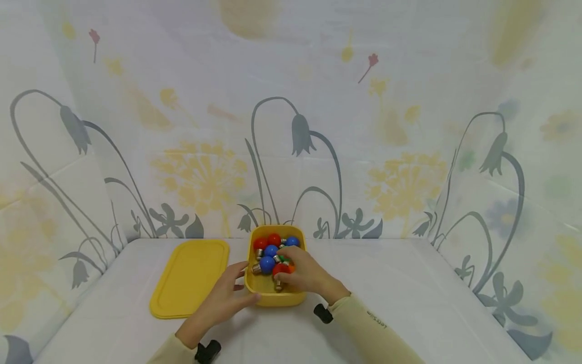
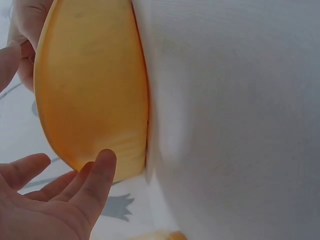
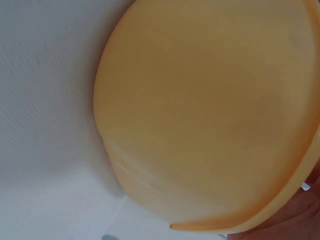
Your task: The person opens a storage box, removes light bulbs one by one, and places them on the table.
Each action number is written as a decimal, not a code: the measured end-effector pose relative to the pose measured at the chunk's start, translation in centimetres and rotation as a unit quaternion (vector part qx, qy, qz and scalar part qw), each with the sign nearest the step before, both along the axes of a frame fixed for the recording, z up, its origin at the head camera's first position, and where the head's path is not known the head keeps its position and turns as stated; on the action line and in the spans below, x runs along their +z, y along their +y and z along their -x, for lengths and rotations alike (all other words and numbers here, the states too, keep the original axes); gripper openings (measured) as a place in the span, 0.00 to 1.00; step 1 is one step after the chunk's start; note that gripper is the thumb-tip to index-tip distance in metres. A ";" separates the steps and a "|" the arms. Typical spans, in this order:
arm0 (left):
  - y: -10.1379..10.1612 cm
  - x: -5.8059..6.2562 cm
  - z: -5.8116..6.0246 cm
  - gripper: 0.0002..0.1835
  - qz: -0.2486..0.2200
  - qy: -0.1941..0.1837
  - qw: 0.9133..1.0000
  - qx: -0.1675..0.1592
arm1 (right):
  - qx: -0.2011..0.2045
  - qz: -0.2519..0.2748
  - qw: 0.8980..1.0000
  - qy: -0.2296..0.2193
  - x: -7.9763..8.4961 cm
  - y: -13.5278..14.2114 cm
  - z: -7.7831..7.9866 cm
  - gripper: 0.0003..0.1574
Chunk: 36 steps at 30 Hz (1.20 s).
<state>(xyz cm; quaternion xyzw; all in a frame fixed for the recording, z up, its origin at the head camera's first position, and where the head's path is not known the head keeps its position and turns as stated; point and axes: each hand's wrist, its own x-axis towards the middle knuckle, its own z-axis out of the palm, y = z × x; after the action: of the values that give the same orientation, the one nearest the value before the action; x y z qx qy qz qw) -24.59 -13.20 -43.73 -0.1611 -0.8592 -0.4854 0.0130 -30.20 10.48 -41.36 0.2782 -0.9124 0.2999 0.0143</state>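
Observation:
A yellow plastic box (image 1: 282, 300) on the table holds several small light bulbs with metal screw bases: red (image 1: 274, 239), blue (image 1: 267, 265), green and orange. My right hand (image 1: 309, 270) reaches in over the box's right side. Its thumb lies over a red bulb (image 1: 281, 270) and its forefinger stretches above the green one, thumb and finger apart. Along the box's left wall is my left hand (image 1: 227, 298), fingers spread and the thumb by the front corner. In the left wrist view its fingertips (image 2: 106, 159) are at the box wall (image 2: 95, 90).
A flat yellow lid (image 1: 191, 278) lies on the white tablecloth (image 1: 386, 283) left of the box. Behind the table hangs a flower-printed cloth (image 1: 291, 76), which also closes off both sides. Each wrist wears a small black camera.

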 end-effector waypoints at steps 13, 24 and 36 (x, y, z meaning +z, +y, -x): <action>0.5 -0.4 1.0 0.46 -0.023 -0.032 0.999 0.010 | -0.030 -0.047 0.998 0.009 -0.4 -0.7 0.4 0.39; 0.4 -0.4 1.0 0.47 -0.033 -0.056 0.998 0.009 | -0.039 -0.073 0.997 0.005 -0.4 -1.4 0.5 0.34; 0.6 -0.1 0.8 0.46 -0.047 -0.061 0.997 0.008 | -0.040 -0.111 0.993 -0.012 -0.3 -2.3 0.5 0.25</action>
<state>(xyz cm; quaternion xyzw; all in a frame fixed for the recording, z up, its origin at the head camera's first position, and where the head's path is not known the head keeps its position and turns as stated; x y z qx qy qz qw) -25.34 -12.61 -43.86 -0.1238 -0.8356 -0.5344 -0.0283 -30.71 8.17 -41.66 0.2380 -0.9504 0.1994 -0.0158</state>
